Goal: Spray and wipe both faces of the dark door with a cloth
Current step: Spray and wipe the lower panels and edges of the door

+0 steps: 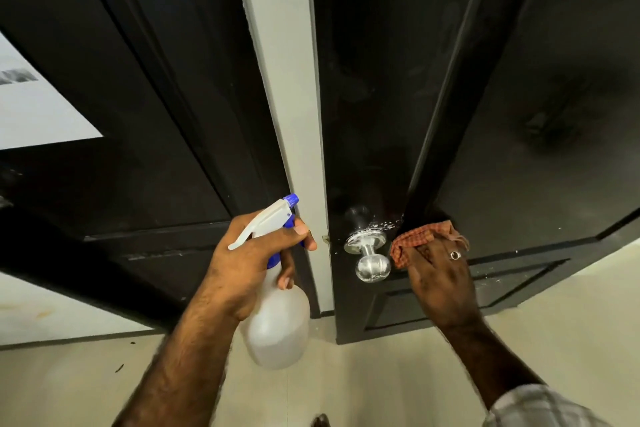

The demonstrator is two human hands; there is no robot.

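Right hand (440,274) presses the checked cloth (420,236) flat against the dark door (381,80) just beside the metal knob (370,253); left hand (249,253) grips the spray bottle (277,322). Risk: droplets near the knob may streak if missed.

Nothing here can be read: the white sheet (38,104) at the left edge carries a grey smudged band, perhaps print, too blurred to make out, and the spray bottle (277,315) shows no legible label
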